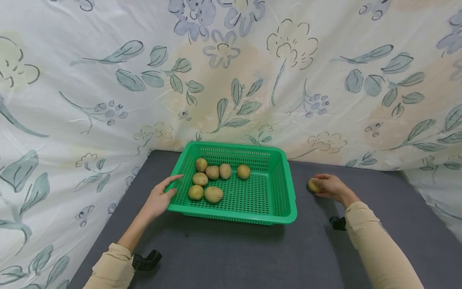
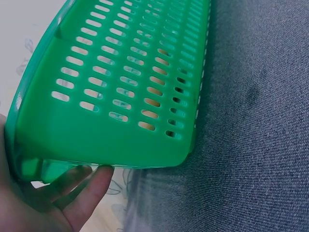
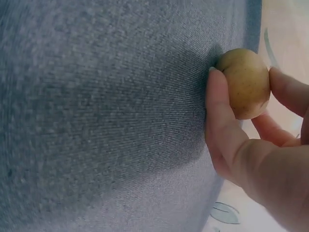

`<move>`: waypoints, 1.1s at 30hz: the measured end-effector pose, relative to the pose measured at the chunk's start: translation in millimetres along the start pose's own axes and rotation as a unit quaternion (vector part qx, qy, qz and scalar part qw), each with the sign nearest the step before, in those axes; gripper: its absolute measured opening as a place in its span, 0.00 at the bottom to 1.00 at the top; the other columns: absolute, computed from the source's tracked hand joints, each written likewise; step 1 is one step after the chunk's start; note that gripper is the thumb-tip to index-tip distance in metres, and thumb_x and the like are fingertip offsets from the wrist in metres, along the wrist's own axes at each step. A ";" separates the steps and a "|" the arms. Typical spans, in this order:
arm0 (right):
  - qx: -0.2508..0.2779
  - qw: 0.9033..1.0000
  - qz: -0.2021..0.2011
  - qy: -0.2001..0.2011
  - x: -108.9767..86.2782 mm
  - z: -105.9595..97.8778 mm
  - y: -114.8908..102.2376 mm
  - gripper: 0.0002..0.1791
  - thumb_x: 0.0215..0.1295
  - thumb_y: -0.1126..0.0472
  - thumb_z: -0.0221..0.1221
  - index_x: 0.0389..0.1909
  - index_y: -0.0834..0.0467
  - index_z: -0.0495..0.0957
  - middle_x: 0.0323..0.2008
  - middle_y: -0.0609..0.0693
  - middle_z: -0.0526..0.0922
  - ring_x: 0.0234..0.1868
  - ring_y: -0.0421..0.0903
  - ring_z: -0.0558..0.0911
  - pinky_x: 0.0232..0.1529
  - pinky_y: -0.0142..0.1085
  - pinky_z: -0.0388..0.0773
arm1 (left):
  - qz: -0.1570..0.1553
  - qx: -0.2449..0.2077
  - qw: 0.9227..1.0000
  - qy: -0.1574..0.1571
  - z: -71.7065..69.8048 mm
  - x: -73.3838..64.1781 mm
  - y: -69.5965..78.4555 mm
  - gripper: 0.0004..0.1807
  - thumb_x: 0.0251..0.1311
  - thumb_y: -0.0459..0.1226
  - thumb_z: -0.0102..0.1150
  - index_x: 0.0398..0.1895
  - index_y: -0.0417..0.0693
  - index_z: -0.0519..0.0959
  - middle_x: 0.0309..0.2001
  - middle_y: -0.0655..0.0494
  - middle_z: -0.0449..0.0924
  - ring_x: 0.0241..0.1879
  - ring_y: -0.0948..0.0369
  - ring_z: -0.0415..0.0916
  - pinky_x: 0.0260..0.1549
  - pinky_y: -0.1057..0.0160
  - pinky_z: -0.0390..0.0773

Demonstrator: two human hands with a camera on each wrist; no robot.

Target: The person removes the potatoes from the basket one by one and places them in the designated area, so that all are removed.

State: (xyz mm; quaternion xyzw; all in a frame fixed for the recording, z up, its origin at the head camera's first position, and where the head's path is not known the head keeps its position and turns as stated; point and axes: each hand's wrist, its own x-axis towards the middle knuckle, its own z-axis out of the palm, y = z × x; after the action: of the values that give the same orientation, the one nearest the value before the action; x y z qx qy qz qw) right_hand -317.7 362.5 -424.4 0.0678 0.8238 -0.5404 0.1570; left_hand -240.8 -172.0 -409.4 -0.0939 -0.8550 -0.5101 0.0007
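A green slotted plastic basket (image 1: 231, 213) stands on the dark grey cloth. Several potatoes (image 1: 213, 194) lie in it, mostly in its left half, and one sits alone near the middle of the back. My left hand (image 1: 158, 202) holds the basket's left side; the left wrist view shows the fingers (image 2: 96, 191) curled about the rim at a corner. To the right of the basket, my right hand (image 1: 333, 188) pinches a single yellowish potato (image 3: 247, 84) between thumb and fingers, at the cloth's surface. Part of that potato is hidden by the fingers in the head view.
A floral sheet (image 1: 252, 100) hangs behind and along the left of the dark cloth surface (image 1: 231, 253). Black wrist mounts (image 1: 147, 261) sit under both forearms. The basket's back edge is close to the hanging sheet.
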 end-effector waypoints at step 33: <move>0.013 0.999 0.019 0.039 -4.6 -6.5 0.3 0.39 0.75 0.45 0.38 0.73 0.69 0.42 0.69 0.74 0.42 0.68 0.68 0.51 0.57 0.54 0.68 | 0.004 0.012 1.000 0.013 0.8 0.4 -2.9 0.25 0.70 0.30 0.42 0.70 0.47 0.63 0.69 0.38 0.54 0.08 0.65 0.48 0.15 0.62 0.65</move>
State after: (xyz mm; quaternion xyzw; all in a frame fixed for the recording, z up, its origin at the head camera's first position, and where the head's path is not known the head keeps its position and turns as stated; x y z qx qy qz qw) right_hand -314.5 368.9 -420.8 0.1065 0.8210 -0.5447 0.1340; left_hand -241.7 -172.6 -412.3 -0.0905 -0.8609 -0.5005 0.0146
